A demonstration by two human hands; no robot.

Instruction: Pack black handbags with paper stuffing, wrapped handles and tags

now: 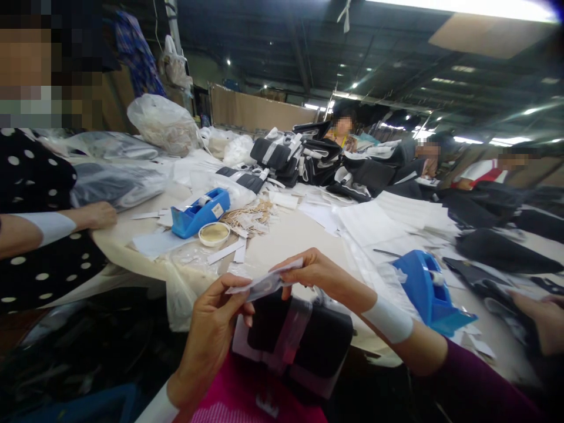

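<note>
A small translucent plastic bag point(263, 286) is stretched between both my hands, above my lap. My left hand point(218, 314) pinches its left end between thumb and fingers. At the other end, my right hand point(314, 273) grips the corner with fingertips. Whether anything lies inside the bag is hard to make out. Just below rests a black case point(324, 338), with a pale translucent band around its middle and white sheeting beneath it. It sits against the table edge and my pink clothing, partly hidden by my hands.
Blue tape dispensers stand left point(200, 212) and right point(429, 294) on the table. A round tub point(214, 234), tan string tags point(251, 220) and white sheets point(392, 217) lie between. Black cases point(277, 155) are piled behind. A co-worker's hand point(99, 215) rests at left; another point(540, 314) is at right.
</note>
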